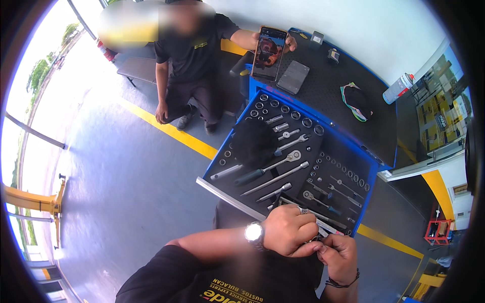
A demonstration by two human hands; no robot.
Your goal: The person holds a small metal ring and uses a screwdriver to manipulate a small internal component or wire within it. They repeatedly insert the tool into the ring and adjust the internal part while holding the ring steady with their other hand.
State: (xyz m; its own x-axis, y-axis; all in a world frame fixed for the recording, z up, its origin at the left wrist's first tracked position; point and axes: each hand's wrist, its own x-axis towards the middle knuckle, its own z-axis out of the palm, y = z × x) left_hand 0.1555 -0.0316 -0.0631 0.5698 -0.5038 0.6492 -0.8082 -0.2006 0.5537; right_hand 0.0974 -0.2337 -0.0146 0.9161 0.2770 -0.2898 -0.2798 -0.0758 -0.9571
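My left hand (289, 231), with a watch on its wrist, is closed over the front right part of an open tool drawer (214, 192). Against it, my right hand (339, 256) is closed too, thumb and fingers pinched together. A small metallic piece (318, 237) shows between the hands, mostly hidden by fingers; its kind cannot be made out. Just beyond my knuckles lie a breaker-like long bar (275, 178), a short extension bar (275, 193) and a small ratchet (316, 199). Farther off lie a larger ratchet (273, 165) with a dark handle and rows of sockets (306, 122).
A dark fuzzy item (252, 144) covers part of the drawer. On the blue cabinet top (323, 76) stand a spray can (398, 89) and a black case (293, 77). A person (194, 60) at the far left holds a phone (269, 53) above the cabinet's edge.
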